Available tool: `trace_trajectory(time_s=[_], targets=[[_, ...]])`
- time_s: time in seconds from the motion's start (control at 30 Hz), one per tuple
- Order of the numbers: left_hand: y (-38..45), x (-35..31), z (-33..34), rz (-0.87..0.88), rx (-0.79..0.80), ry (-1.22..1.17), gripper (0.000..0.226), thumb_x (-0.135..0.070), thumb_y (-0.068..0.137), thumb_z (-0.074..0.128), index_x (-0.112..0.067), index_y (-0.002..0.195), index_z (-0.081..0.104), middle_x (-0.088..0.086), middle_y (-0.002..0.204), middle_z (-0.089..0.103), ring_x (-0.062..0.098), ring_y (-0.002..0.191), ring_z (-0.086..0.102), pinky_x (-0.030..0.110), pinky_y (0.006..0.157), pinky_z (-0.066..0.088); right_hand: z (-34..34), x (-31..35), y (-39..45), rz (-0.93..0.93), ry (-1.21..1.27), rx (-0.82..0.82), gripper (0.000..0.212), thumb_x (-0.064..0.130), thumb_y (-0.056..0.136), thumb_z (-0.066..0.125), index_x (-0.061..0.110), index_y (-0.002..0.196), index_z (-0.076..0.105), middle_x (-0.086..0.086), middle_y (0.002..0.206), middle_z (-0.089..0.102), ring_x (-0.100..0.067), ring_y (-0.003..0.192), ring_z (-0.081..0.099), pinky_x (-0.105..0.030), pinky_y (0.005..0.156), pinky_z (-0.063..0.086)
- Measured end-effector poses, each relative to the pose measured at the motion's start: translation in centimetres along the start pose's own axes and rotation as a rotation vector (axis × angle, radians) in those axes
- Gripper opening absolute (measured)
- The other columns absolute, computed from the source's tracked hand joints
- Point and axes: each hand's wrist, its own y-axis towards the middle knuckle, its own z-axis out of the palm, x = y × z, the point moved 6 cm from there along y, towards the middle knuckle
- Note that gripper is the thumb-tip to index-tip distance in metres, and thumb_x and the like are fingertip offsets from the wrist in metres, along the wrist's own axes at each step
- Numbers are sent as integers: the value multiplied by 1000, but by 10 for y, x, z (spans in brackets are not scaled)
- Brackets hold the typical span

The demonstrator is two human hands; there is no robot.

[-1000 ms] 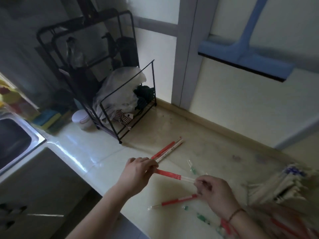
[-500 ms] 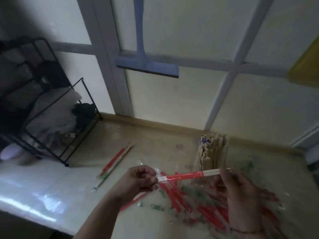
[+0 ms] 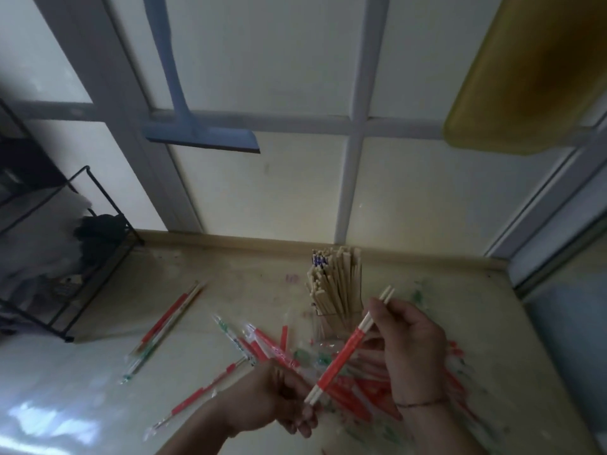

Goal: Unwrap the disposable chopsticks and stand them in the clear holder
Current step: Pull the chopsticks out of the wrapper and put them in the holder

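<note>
I see the right hand (image 3: 409,348) raised above the surface (image 3: 230,267), fingers curled round the upper half of a chopstick pair (image 3: 349,346) held on a diagonal. The left hand (image 3: 279,400) sits lower, pinching the pair's bottom end. The clear holder (image 3: 335,320) stands just behind, packed with upright bare chopsticks (image 3: 335,284). The held pair shows bare pale wood at both ends and a red wrapper band round the middle. Wrapped pairs and loose wrappers (image 3: 364,385) lie beneath both hands.
</note>
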Motion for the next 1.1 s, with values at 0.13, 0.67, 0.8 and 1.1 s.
trace_trajectory(time_s=[0.13, 0.67, 0.8, 1.1], targets=[[4, -7, 5, 22, -82, 8, 14, -8, 87, 72, 5, 92, 73, 23, 89, 73, 24, 79, 70, 29, 70, 57, -8, -4, 0, -16, -18, -31, 12, 16, 83, 73, 8, 73, 71, -10, 62, 70, -30, 51, 67, -52, 54, 58], [0, -23, 10, 45, -317, -246, 23, -24, 75, 75, -3, 84, 75, 23, 83, 72, 24, 67, 69, 29, 62, 56, -42, 12, 26, -25, 129, -181, 18, 16, 85, 70, 8, 70, 65, 1, 53, 67, -11, 42, 62, -22, 40, 49], [0, -34, 21, 28, -268, -254, 11, -22, 81, 73, -12, 78, 77, 18, 79, 71, 25, 68, 68, 31, 65, 57, -42, 5, 32, 6, 97, -161, 20, 17, 86, 70, 9, 69, 65, -2, 53, 66, -14, 43, 62, -25, 41, 51], [0, -53, 34, -85, -79, -352, 18, -15, 90, 66, -10, 76, 75, 14, 71, 65, 19, 58, 57, 24, 53, 48, -38, -11, 57, 122, 2, -102, 23, 19, 84, 74, 4, 68, 64, -12, 56, 64, -15, 44, 62, -29, 48, 54]])
